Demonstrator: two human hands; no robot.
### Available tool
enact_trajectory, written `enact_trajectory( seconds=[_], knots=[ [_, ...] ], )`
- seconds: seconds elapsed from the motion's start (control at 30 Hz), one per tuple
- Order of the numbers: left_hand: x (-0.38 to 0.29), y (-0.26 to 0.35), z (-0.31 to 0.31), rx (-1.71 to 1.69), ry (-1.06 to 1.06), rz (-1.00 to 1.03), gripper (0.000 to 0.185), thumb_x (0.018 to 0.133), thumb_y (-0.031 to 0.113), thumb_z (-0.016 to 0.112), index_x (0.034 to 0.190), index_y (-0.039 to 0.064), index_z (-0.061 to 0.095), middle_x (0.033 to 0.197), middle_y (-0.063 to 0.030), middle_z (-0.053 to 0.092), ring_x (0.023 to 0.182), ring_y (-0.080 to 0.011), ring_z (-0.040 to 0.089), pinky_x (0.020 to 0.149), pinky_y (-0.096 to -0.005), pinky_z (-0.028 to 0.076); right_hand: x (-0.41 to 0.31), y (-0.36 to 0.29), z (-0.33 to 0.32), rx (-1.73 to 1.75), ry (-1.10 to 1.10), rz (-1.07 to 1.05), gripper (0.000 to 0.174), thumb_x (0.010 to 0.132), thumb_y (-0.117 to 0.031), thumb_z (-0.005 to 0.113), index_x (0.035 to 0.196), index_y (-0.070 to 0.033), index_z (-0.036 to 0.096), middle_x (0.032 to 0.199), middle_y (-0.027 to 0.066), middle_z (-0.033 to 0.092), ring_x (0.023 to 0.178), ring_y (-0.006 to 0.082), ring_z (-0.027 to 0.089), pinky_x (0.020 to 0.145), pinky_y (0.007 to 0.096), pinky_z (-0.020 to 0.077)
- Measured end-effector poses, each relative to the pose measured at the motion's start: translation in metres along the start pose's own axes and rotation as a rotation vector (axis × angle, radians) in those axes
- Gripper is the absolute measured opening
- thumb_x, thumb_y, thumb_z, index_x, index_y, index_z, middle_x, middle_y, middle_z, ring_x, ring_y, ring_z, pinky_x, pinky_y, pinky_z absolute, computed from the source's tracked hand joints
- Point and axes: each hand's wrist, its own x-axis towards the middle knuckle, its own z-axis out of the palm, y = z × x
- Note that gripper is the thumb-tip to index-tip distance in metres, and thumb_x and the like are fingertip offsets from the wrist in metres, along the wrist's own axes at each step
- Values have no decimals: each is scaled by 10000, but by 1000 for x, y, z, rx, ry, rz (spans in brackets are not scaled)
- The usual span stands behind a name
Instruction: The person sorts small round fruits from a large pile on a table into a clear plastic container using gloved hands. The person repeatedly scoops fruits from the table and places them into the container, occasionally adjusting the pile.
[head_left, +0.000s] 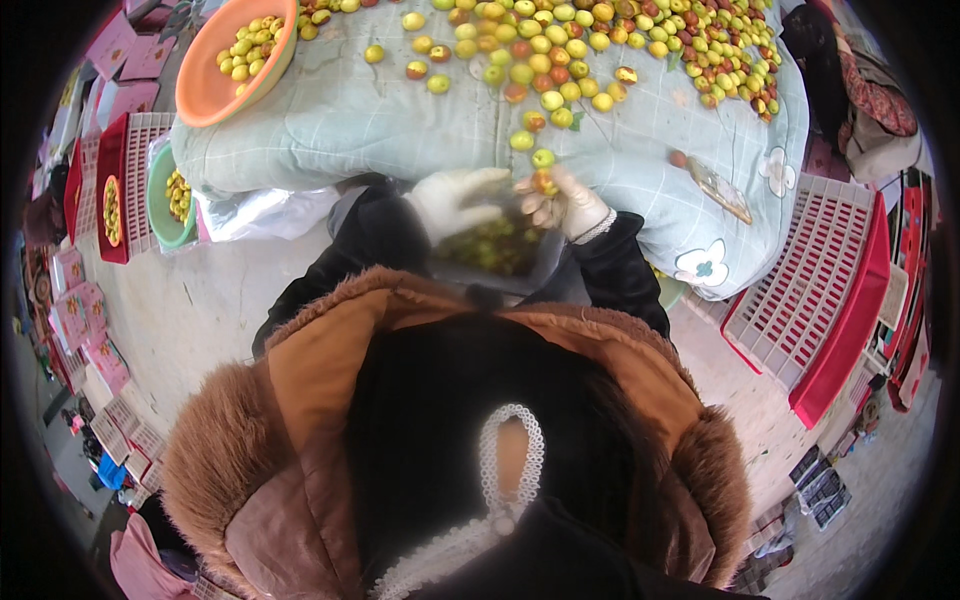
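Observation:
Yellow-green and red-brown jujube fruits (540, 64) lie spread over a padded, light blue-green quilt (337, 127) in front of me. My right hand (566, 202) has its fingers curled around a yellow and red jujube (544, 182) at the quilt's near edge. In a pale glove, my left hand (457, 202) is held flat with its fingers extended to the right and the thumb apart; no fruit shows in it. Below both hands, close to my body, a container (536, 270) holds many green fruits, blurred and partly covered by my left hand.
An orange basin (191, 90) with jujubes rests on the quilt's left end. A green basin (161, 214) stands lower left, beside a plastic crate (142, 150). A phone (720, 191) lies on the right of the quilt, near another large crate (806, 277). Pink boxes (82, 307) sit far left.

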Motion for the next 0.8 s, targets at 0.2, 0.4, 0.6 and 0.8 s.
enact_trajectory(
  seconds=[0.2, 0.4, 0.6, 0.8],
  knots=[
    [0, -1, -2, -61, 128, 10, 435, 903, 181, 637, 1304, 49, 531, 1202, -180, 622, 1109, -288, 607, 955, -366, 472, -7, -15, 6, 132, 123, -62, 430, 915, -407, 554, 1139, -48, 630, 821, 37, 647, 642, 105, 571, 491, 195, 392],
    [19, -37, 3, -291, 85, -90, 365, 919, 66, 593, 1278, 11, 554, 1195, -132, 636, 1110, -187, 611, 975, -308, 461, -115, 5, -27, 242, 177, -599, 384, 967, -361, 505, 1179, -54, 599, 753, 43, 603, 630, 106, 549, 502, 196, 403],
    [31, -79, -5, -473, 121, -201, 327, 959, 93, 566, 1267, -18, 552, 1175, -110, 632, 1043, -166, 610, 929, -285, 481, -196, 141, -112, 532, 872, -647, 401, 916, -249, 638, 1250, -52, 540, 991, 90, 662, 806, 174, 636, 641, 295, 512],
    [37, -80, -16, -551, 154, -309, 348, 956, 125, 582, 1272, -16, 546, 1088, -91, 655, 872, -113, 604, 803, -229, 498, -142, 285, -217, 766, 1278, -441, 449, 856, -121, 653, 1276, -35, 519, 1106, 124, 631, 941, 212, 623, 790, 343, 510]
  ],
)
